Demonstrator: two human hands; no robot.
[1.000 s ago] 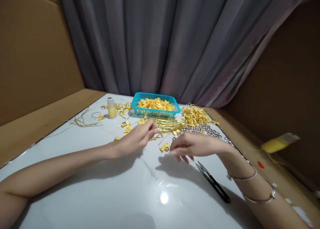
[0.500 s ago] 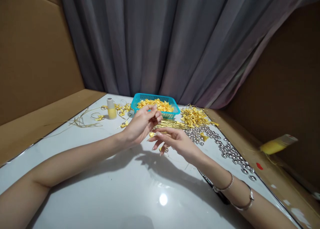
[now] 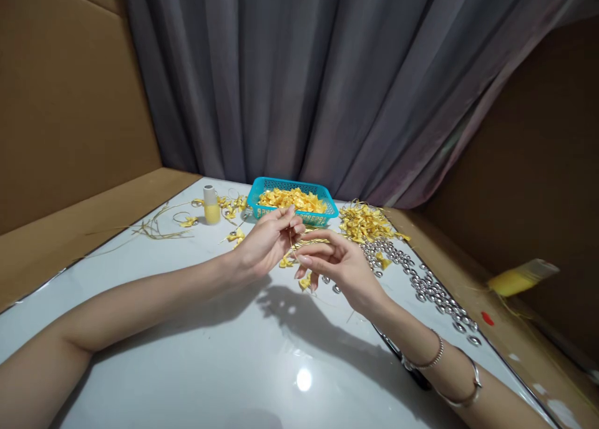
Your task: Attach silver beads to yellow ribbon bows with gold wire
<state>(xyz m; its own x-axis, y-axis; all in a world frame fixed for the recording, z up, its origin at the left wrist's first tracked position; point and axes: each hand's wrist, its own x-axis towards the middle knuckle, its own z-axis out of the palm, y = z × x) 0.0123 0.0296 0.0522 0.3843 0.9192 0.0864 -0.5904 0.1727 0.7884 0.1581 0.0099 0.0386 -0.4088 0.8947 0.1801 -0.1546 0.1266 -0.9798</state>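
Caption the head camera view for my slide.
Left hand pinching a thin cord beside the right hand, before a turquoise basket of yellow bows.

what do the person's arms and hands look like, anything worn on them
Both the left hand and the right hand are ungloved, and no sleeves show. The right forearm wears two silver-coloured pieces: a thin, beaded-looking bracelet and a smoother bangle. The left forearm shows no jewellery.

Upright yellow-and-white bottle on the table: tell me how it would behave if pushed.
The bottle would probably tip if pushed near its top, since it stands taller than wide. Its sides look rounded, so it might roll once down. The table looks glossy, so a low push may slide it instead.
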